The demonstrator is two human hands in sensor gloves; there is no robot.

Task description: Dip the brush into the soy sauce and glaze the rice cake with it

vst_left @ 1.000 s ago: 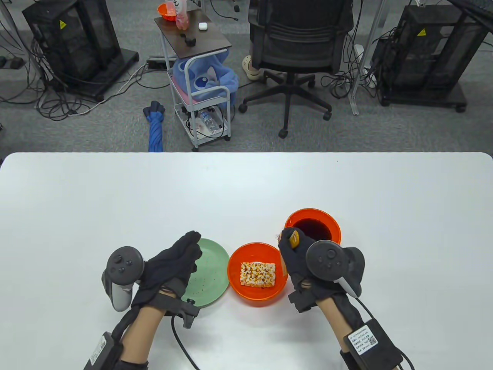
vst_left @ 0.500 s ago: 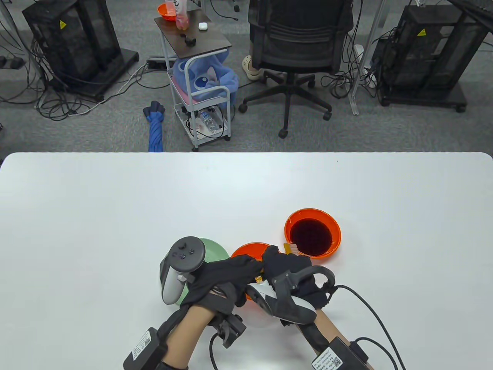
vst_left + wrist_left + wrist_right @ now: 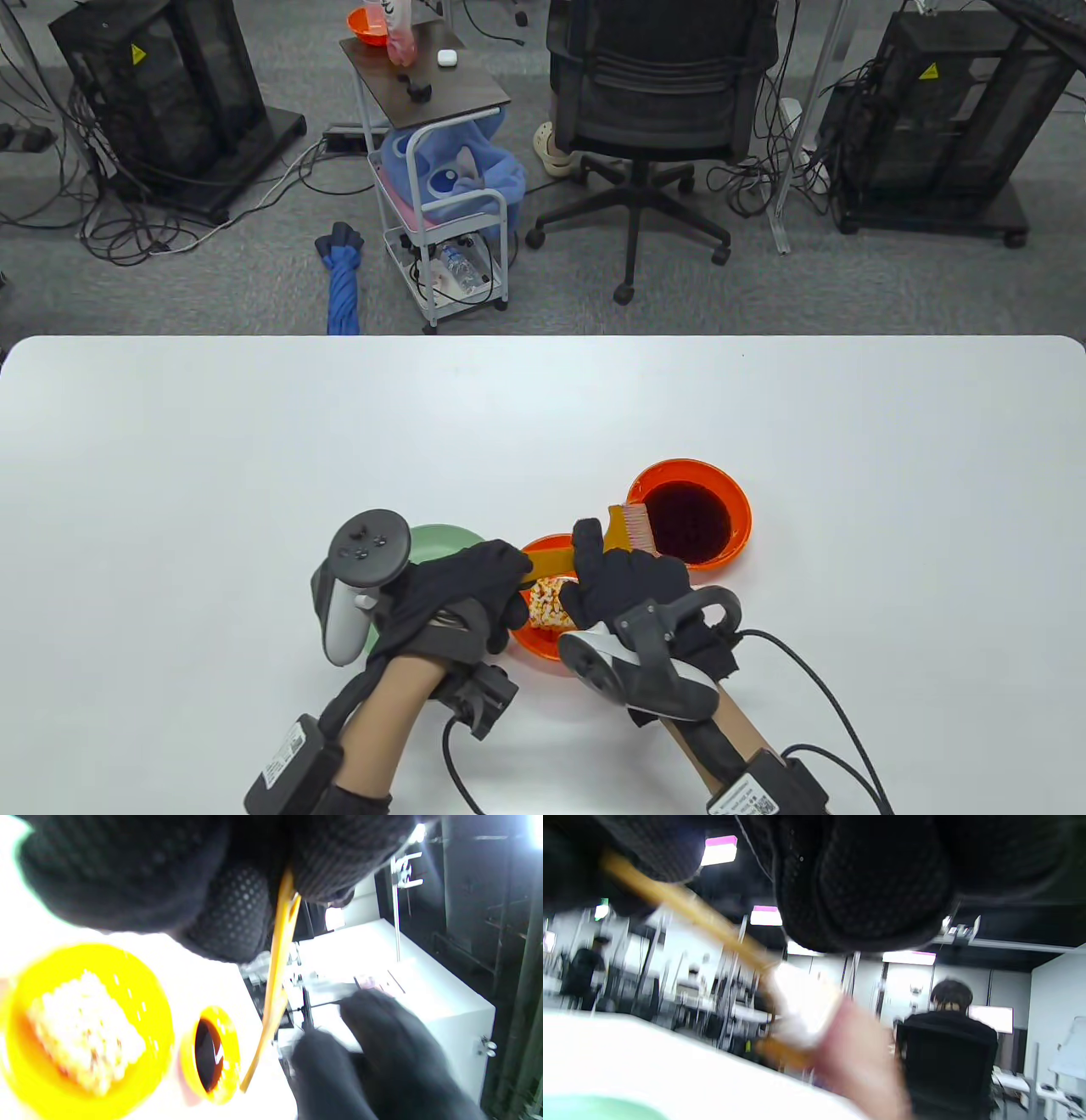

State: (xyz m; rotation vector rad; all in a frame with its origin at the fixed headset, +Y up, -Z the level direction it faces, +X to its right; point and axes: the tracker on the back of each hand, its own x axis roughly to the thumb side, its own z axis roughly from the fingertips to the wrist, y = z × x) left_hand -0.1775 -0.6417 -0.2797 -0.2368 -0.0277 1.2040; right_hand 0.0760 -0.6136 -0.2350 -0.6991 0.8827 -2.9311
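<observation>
A brush (image 3: 618, 528) with a yellow handle and pink bristles lies level above the table, its head at the left rim of the orange soy sauce bowl (image 3: 736, 509). My left hand (image 3: 475, 586) grips the handle's end. My right hand (image 3: 619, 577) holds the handle near the head, one finger along it. The rice cake (image 3: 547, 604) lies in a second orange bowl (image 3: 533, 647) under both hands, partly hidden. In the left wrist view the handle (image 3: 275, 984) runs out from my fingers above the rice cake (image 3: 85, 1027) and the sauce (image 3: 208, 1056). The right wrist view shows the handle (image 3: 691, 912), blurred.
A green plate (image 3: 441, 543) lies left of the rice cake bowl, mostly under my left hand and its tracker. The table's front edge is close below both wrists. An office chair and a cart stand beyond the far edge.
My right hand carried the brush from the sauce bowl toward the rice cake bowl. My left hand left the green plate, moved right and took hold of the handle's end.
</observation>
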